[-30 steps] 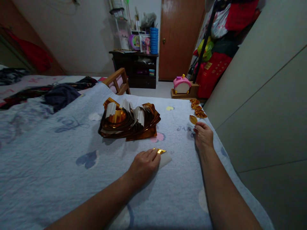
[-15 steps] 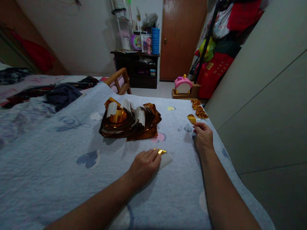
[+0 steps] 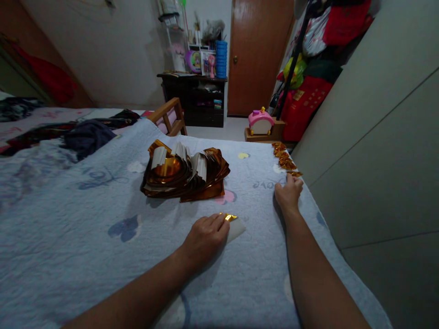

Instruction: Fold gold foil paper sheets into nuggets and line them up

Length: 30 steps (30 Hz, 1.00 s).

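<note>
My left hand (image 3: 209,234) rests on the bed with its fingers closed on a sheet of gold foil paper (image 3: 236,228). The sheet lies pale side up, with a shiny gold part showing by the fingertips. Farther right, my right hand (image 3: 290,191) pinches a small folded gold foil piece (image 3: 295,173). This piece is just in front of a row of similar folded foil pieces (image 3: 284,157) along the bed's right edge. Beyond my left hand sits a thick, curled stack of gold foil paper (image 3: 185,176), showing white backs.
A pale blue quilt (image 3: 137,269) with heart prints covers the bed. Dark clothes (image 3: 89,137) lie at the left. Behind the bed's far edge are a wooden chair (image 3: 176,114) and a pink toy (image 3: 260,121). A pale cabinet (image 3: 384,151) borders the right side.
My right hand has moved slightly right and away from me, bringing the folded foil piece to the near end of the row. My left hand and its sheet have stayed put.
</note>
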Each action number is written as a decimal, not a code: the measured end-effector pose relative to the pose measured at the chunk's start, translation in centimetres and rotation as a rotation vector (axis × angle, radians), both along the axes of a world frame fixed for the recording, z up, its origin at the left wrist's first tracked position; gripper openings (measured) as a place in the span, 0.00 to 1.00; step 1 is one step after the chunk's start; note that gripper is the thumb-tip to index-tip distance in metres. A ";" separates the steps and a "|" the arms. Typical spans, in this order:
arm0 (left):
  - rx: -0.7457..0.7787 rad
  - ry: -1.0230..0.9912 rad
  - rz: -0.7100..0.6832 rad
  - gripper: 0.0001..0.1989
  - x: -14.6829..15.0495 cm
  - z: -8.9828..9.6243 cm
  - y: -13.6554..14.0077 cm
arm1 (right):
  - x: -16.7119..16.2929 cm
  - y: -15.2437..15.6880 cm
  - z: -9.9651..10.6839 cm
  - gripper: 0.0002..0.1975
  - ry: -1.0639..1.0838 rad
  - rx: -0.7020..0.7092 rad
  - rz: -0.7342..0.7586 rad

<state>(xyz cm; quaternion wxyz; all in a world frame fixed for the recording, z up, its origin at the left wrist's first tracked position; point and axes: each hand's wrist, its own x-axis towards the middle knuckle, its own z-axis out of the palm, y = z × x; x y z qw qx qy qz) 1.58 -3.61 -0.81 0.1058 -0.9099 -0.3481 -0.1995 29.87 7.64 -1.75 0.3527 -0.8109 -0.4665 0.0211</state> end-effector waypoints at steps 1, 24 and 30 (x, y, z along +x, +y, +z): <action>-0.008 0.002 0.000 0.09 0.0 0.0 0.0 | 0.0 0.1 0.0 0.29 -0.003 -0.042 -0.014; -0.018 0.019 0.005 0.08 0.0 0.0 0.1 | -0.4 0.6 0.5 0.33 0.027 -0.135 0.002; -0.096 -0.007 0.016 0.06 -0.1 0.0 0.2 | 0.1 0.3 1.9 0.26 0.320 0.100 0.009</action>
